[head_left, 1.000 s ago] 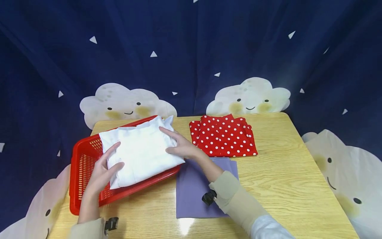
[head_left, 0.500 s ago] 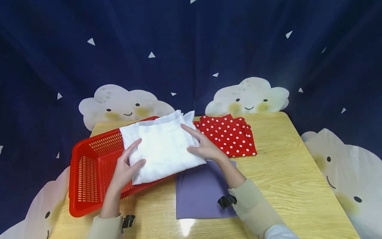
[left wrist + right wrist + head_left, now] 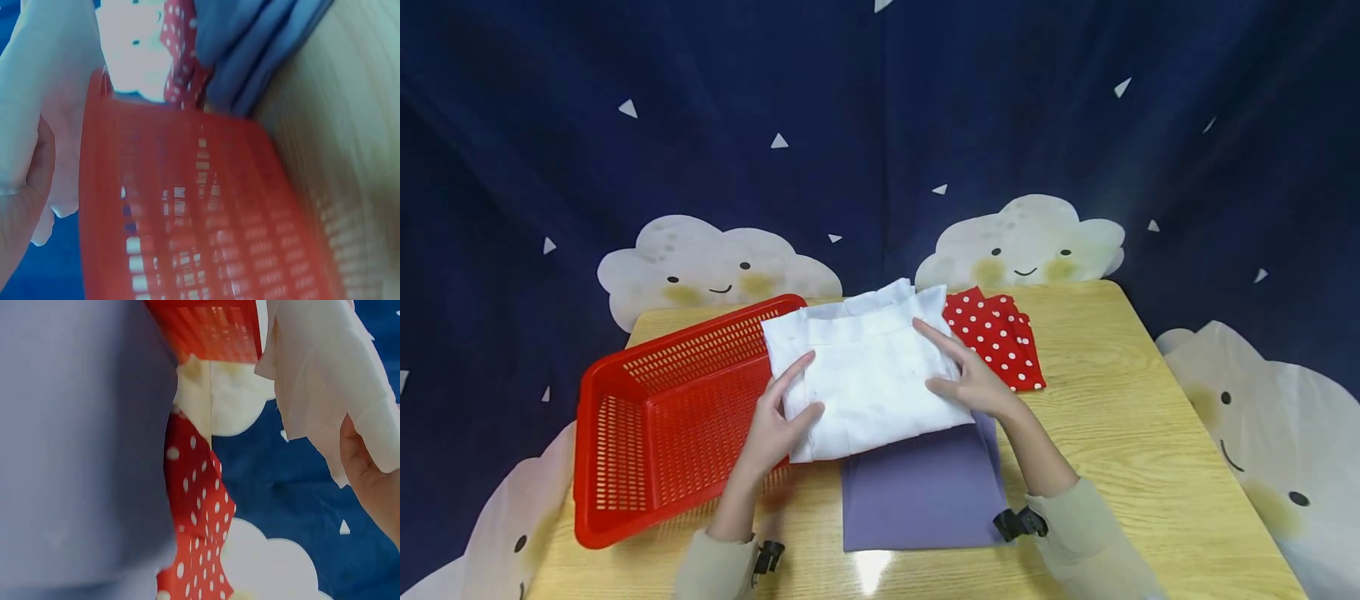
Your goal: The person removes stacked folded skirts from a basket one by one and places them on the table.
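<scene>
A folded white cloth (image 3: 872, 375) hangs level above the table in the head view, over the right end of the red basket and the purple cloth. My left hand (image 3: 775, 425) grips its left side, thumb and index finger on top, the other fingers hidden beneath. On its right side my right hand (image 3: 977, 379) holds it the same way. In the right wrist view the white cloth (image 3: 331, 375) droops in loose layers from that hand. Below lies a folded purple cloth (image 3: 925, 500), partly covered from sight by the white one.
The red plastic basket (image 3: 700, 433), with slotted walls, stands at the left of the wooden table (image 3: 1135, 433). A folded red polka-dot cloth (image 3: 1000, 342) lies at the back, half hidden behind the white cloth. A dark blue curtain (image 3: 880, 125) with clouds hangs behind.
Both hands have carried the white cloth rightward, from over the basket to above the purple cloth. More of the basket's inside now shows; less of the polka-dot cloth does.
</scene>
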Motion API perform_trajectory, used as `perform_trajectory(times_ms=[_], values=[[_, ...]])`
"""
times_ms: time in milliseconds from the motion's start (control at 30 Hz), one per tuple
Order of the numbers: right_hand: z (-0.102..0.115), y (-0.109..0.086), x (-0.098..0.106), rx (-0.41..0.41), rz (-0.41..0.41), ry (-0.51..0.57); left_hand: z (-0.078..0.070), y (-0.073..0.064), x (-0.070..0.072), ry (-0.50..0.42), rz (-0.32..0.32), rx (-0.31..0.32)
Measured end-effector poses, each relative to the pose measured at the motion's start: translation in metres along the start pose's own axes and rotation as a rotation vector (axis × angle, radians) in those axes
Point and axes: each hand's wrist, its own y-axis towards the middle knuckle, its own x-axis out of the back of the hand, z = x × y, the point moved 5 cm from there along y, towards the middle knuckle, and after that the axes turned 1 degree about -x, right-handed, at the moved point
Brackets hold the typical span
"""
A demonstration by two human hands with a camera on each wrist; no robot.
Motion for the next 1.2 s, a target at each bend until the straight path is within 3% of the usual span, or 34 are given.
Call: perform_trajectory(times_ms=[133, 233, 433, 667, 800, 1033, 1200], values=[[-0.01, -0.013, 0.013, 0.059, -0.015, -0.021, -0.018, 0.0, -0.018, 0.011, 0.021, -0.059], [-0.014, -0.024, 0.021, 0.08, -0.032, -0.042, -0.019, 0.001, -0.031, 0.017, 0.03, -0.04], [-0.026, -0.048, 0.038, 0.052, -0.075, -0.04, -0.016, 0.002, -0.057, -0.01, 0.07, -0.015], [-0.034, -0.075, 0.057, 0.099, -0.105, -0.046, -0.015, 0.003, -0.089, -0.056, 0.103, -0.045], [-0.036, -0.092, 0.069, 0.088, -0.115, -0.057, -0.014, 0.002, -0.107, -0.059, 0.108, -0.063], [-0.05, -0.119, 0.09, 0.075, -0.119, -0.094, -0.011, -0.002, -0.141, -0.091, 0.12, -0.16], [-0.054, -0.139, 0.106, 0.029, -0.133, -0.141, -0.012, -0.007, -0.166, -0.127, 0.163, -0.148]])
